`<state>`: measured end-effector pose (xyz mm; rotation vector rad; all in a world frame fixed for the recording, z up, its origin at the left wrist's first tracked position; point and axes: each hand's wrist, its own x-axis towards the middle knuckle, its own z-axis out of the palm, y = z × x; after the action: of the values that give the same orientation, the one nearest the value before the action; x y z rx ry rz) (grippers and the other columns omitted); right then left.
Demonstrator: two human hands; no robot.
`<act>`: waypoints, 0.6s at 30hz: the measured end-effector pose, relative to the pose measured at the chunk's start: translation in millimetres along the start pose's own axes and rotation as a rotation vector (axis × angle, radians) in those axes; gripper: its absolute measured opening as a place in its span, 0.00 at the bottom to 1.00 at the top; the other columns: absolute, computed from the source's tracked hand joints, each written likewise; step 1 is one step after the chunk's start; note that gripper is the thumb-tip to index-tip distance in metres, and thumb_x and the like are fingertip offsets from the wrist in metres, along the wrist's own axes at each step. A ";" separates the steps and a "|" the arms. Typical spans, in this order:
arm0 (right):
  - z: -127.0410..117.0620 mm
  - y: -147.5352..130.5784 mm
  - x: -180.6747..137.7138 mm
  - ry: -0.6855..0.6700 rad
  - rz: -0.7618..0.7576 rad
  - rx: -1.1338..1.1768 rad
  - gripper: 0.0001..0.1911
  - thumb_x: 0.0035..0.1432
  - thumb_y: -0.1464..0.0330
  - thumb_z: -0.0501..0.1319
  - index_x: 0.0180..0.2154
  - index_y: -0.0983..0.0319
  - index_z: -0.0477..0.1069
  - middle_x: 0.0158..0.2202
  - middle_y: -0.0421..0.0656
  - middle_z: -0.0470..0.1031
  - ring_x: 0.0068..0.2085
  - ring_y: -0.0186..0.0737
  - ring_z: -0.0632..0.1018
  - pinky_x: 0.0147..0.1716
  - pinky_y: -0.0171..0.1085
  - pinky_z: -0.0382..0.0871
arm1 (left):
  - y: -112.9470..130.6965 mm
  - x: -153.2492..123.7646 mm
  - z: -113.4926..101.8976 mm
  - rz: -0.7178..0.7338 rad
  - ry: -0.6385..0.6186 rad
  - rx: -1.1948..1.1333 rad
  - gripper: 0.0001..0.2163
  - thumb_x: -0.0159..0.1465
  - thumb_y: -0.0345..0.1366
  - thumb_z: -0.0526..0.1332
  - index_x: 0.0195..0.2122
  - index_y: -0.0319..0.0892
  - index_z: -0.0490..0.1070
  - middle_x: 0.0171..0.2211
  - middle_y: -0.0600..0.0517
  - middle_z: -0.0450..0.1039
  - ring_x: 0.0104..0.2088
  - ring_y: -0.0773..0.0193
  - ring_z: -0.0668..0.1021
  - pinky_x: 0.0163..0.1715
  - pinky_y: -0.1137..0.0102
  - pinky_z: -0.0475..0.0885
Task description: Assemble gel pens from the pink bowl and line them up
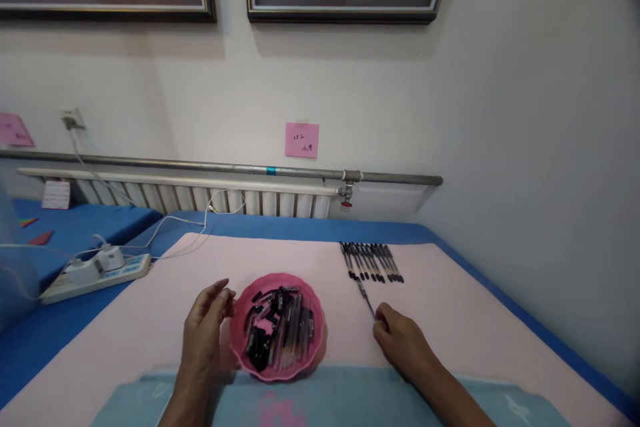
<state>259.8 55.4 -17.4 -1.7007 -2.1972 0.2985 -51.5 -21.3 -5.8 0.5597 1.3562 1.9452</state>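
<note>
A pink scalloped plate (240, 340) lies on the pink table mat and holds several clear pen barrels and black caps. My left hand (204, 330) rests at the plate's left rim, fingers loosely curled and apart, holding nothing. My right hand (400, 340) is to the right of the plate, fingers pinched round the near end of a black-capped pen (365, 299) that points away from me. Beyond it, a row of several assembled pens (371, 261) lies side by side near the far edge of the mat.
A white power strip (95, 275) with plugs and white cables lies at the left on the blue table cover. A radiator and a metal pipe (225, 167) run along the wall behind. A light blue cloth (350, 400) covers the near edge.
</note>
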 end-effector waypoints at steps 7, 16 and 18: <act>-1.7 1.3 0.1 -0.009 -0.054 0.023 0.08 0.55 0.66 0.48 0.24 0.58 0.56 0.24 0.43 0.69 0.27 0.42 0.72 0.26 0.36 0.58 | -15.4 -17.2 -21.8 0.197 0.164 0.142 0.15 0.51 0.42 0.63 0.37 0.41 0.70 0.26 0.55 0.70 0.26 0.68 0.72 0.29 0.71 0.68; -38.4 -74.0 -24.7 -0.039 -0.318 0.260 0.10 0.57 0.65 0.49 0.26 0.59 0.62 0.25 0.40 0.70 0.26 0.37 0.71 0.26 0.34 0.59 | -31.3 -47.3 -43.3 0.222 0.194 0.397 0.15 0.53 0.45 0.60 0.37 0.41 0.70 0.31 0.51 0.72 0.33 0.62 0.74 0.34 0.67 0.70; -51.7 -98.2 -17.9 -0.016 -0.384 0.300 0.10 0.56 0.65 0.49 0.25 0.59 0.63 0.24 0.39 0.69 0.26 0.36 0.71 0.25 0.33 0.59 | -32.9 -50.4 -46.0 0.227 0.181 0.461 0.15 0.54 0.46 0.59 0.37 0.41 0.70 0.33 0.50 0.72 0.35 0.61 0.74 0.36 0.67 0.70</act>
<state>196.6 10.4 63.9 -1.0995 -2.2933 0.5097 -39.7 -80.8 -51.2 0.7965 1.9517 1.8958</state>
